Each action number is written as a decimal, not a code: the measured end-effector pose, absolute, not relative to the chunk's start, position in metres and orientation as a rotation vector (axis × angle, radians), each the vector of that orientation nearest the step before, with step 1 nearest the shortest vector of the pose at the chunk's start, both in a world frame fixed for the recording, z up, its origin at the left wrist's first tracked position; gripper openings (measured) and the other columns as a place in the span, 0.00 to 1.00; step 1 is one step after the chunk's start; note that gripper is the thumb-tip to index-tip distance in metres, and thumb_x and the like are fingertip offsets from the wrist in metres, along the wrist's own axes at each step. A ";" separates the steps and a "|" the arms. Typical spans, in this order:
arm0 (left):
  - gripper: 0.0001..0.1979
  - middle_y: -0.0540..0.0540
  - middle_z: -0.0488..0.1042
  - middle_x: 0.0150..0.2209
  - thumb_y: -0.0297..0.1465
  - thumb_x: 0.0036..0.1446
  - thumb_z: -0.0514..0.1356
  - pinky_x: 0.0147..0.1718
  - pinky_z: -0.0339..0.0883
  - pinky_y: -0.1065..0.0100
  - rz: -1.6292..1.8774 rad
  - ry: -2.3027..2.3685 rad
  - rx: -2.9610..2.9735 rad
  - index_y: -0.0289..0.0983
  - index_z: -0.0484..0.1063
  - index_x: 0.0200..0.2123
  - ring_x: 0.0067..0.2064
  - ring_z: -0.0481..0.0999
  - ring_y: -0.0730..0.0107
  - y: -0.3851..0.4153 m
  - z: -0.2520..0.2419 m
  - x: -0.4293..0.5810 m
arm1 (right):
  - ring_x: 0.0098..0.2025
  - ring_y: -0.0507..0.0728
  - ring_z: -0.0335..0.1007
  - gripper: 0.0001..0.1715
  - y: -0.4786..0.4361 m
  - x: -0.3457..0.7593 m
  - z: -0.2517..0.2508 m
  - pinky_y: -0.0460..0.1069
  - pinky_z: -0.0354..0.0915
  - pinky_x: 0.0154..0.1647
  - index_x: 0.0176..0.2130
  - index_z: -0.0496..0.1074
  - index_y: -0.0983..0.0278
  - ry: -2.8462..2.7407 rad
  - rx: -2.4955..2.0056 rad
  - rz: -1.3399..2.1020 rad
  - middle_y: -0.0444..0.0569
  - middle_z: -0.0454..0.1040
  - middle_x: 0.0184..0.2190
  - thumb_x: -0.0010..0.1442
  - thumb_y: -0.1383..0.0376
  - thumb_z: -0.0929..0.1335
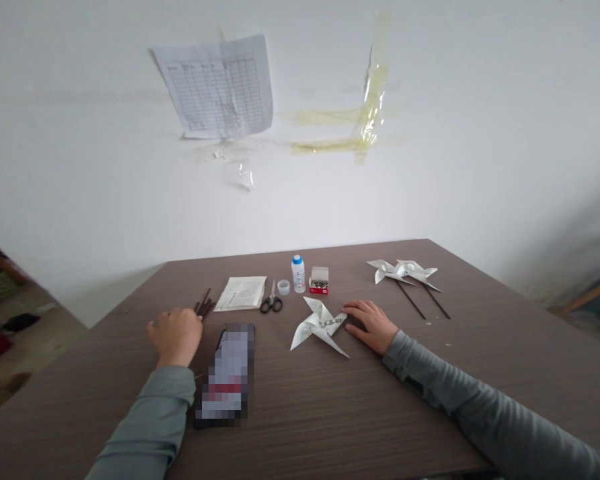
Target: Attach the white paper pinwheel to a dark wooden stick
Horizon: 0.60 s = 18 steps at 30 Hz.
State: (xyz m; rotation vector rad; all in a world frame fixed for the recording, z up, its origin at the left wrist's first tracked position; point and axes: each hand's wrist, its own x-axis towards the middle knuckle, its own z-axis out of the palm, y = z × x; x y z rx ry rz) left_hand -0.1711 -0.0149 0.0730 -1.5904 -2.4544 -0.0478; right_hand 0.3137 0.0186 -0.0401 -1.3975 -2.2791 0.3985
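Presently one risk: pressing down with my right fingers (356, 313) could crush the paper pinwheel (320, 327), which lies just left of them, its tip touching them; they rest open, holding nothing. My left hand (175, 337) is curled just beside the dark sticks (205, 307); any hold, I cannot tell.
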 end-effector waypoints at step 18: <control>0.12 0.38 0.97 0.65 0.32 0.76 0.72 0.68 0.84 0.58 -0.480 -2.420 -2.121 0.45 0.98 0.42 0.72 0.94 0.42 -0.006 0.070 -0.094 | 0.79 0.80 0.82 0.30 0.018 0.313 -0.038 0.79 0.76 0.84 0.74 0.91 0.52 -2.277 -1.403 0.397 0.61 0.88 0.77 0.80 0.53 0.76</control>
